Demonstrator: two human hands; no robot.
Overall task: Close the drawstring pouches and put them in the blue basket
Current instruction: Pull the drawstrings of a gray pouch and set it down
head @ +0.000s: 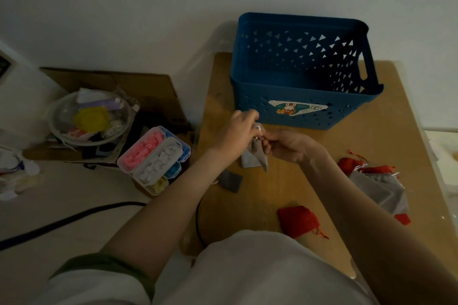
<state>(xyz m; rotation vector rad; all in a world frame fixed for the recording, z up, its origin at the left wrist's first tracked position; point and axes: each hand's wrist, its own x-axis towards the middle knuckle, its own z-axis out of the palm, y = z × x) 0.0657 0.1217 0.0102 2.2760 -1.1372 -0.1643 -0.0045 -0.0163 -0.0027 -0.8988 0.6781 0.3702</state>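
You are working at a small wooden surface (272, 193) pushed up to a pale wall (148, 7), in dim light. The basket (247, 106) stands at the far end of it, a sticker (297, 109) on its near wall. Just in front of the basket, your left grip (238, 129) is curled over the top of a grey pouch (255, 158), and your right grip (290, 146) pinches at the neck of that pouch, fingertips meeting those of the left. The pouch's body hangs down between them. A darker pouch (231, 181) lies near the surface's left edge, a red pouch (297, 220) lies close to your body, and a heap of red and grey pouches (379, 181) sits at the right edge. To the left, on a lower pale surface (74, 181), are a divided box (153, 163) of pink, white, blue and yellow pieces, a clear bowl (89, 119) of oddments on cardboard (124, 84), and a dark cable (62, 223). The drawstring itself is too small and blurred to pick out, so how far the neck is drawn in cannot be told, nor whether the pouch's bottom touches the surface. Your right forearm hides part of the heap, and the basket's floor is in deep shadow.
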